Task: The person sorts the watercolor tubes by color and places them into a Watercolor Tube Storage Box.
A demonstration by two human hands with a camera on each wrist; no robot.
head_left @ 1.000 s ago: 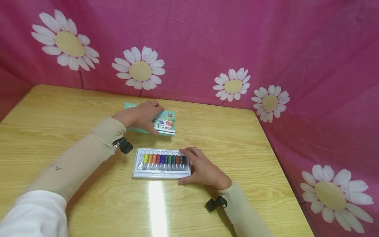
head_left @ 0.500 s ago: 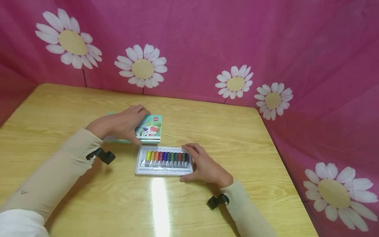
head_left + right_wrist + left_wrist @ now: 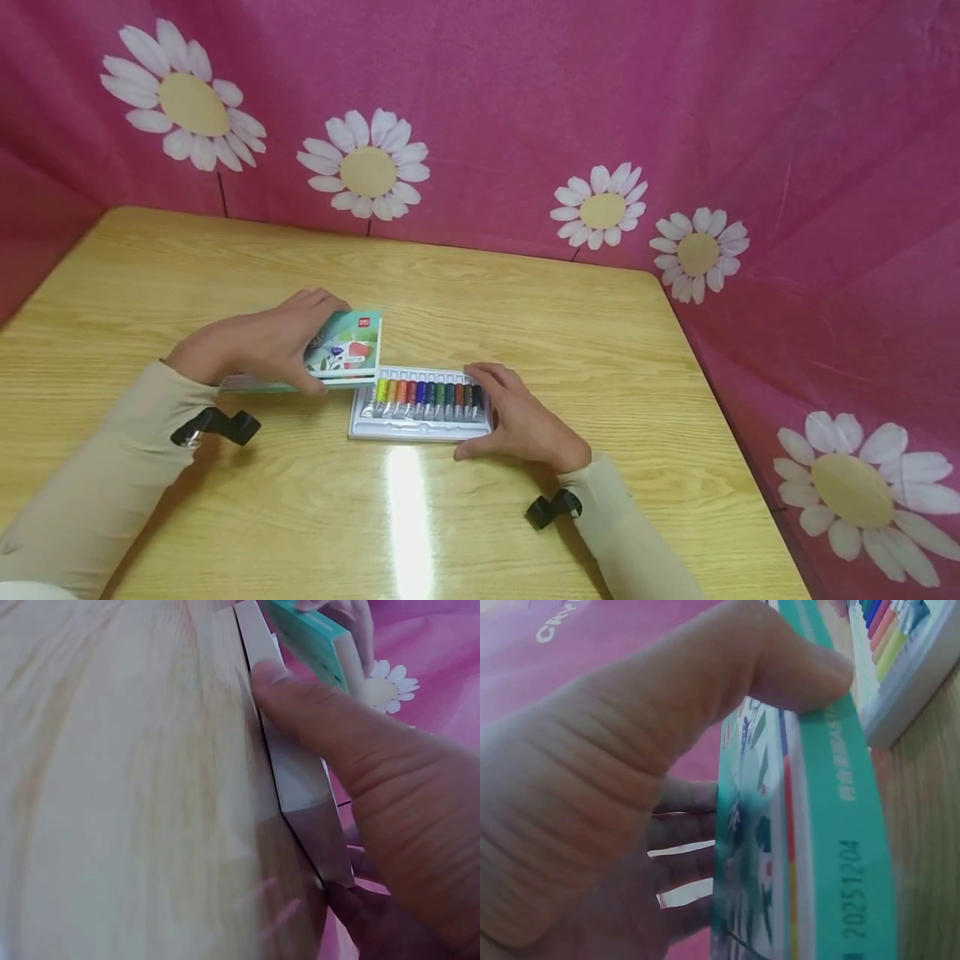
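Note:
My left hand grips a flat teal paint box with flower art, thumb on its near edge and fingers over the far one. In the left wrist view the teal side of the box carries printed numbers. Its right end overlaps the upper left corner of a white tray of paint tubes, seemingly raised above it. Tubes from yellow to black lie in a row in the tray. My right hand holds the tray's right end between thumb and fingers. In the right wrist view the tray lies on the table.
A light wooden table lies under everything. Behind it and to the right hangs a pink cloth with white daisies. Each wrist wears a black camera mount, one of them the left mount.
My left hand has brought the teal box leftward and nearer, from behind the tray to over its left corner. The right hand has stayed at the tray's right end.

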